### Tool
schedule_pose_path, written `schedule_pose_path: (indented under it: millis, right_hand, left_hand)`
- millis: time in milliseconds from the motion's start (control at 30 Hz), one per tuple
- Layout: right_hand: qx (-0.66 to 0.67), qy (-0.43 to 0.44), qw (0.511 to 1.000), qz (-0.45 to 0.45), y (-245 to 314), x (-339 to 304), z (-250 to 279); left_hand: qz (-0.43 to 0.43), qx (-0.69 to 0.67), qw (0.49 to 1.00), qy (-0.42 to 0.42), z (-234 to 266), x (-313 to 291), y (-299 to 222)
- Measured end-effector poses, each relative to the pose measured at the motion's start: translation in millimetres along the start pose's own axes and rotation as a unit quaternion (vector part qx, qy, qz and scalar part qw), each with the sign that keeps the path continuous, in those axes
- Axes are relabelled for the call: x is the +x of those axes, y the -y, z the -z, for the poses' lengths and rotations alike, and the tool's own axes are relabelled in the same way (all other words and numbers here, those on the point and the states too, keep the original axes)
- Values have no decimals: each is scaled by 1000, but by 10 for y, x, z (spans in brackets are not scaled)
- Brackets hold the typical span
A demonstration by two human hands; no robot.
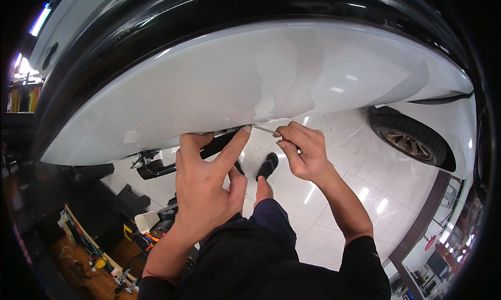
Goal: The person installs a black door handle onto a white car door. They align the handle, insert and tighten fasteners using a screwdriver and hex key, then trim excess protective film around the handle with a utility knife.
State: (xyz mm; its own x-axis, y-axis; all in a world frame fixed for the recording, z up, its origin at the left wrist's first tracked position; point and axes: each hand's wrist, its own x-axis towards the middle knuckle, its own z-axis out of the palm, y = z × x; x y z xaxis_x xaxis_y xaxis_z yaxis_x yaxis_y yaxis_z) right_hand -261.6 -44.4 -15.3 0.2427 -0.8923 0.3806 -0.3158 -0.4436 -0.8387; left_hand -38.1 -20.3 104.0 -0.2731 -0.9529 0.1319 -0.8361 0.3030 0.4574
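Rod (265, 130), probably light and stiff, suits an end hold: right fingers (294, 134) pinch it, left fingers (234, 147) spread at white panel (198, 91).

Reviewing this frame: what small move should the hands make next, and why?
Probably a slight, careful nudge of the thin tool along the lower edge of the white panel: the right hand pinches its outer end, and its tip sits at that edge, right by the left hand's index fingertip.
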Motion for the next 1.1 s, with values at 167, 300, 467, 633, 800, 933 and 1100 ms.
schedule_pose_path:
  millis: [167,300,467,633,800,933,1100]
  right_hand:
    - [6,17,1000,5,11,38,45]
    - [-45,53,995,68,216,200,-37]
    - [-90,113,988,54,429,186,-197]
    - [-42,31,998,-18,340,-196,154]
    - [-64,-19,997,-38,250,-151,247]
    - [-56,-14,998,-35,213,-100,232]
    - [-62,-15,997,-35,172,-61,200]
  left_hand:
    - [4,-29,999,-14,15,-8,16]
    - [27,-45,998,-30,-30,-37,0]
    - [76,-118,989,-54,-61,-95,46]
    - [23,-25,999,-28,-30,-18,8]
    - [44,9,998,-38,-55,1,-95]
    - [34,24,999,-17,-40,25,-117]
    - [48,29,998,-14,-47,33,-157]
